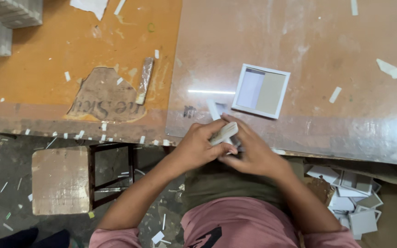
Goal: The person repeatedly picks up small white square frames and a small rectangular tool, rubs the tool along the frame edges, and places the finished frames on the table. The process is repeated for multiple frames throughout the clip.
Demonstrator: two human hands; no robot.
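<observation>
Hands meet at table (299,46) edge: I see left hand (197,148) fingers pinching pale strip (224,132), angled up-right; right hand (252,154) cupped beneath.

Both hands, left hand (198,147) and right hand (249,154), grip a pale strip (224,133) near a white frame (260,91).

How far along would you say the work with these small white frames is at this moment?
One white square frame lies on the glass-topped table. In hand: the left hand and right hand grip a pale strip piece. A heap of similar white frames sits lower right; whether finished is unclear.
</observation>
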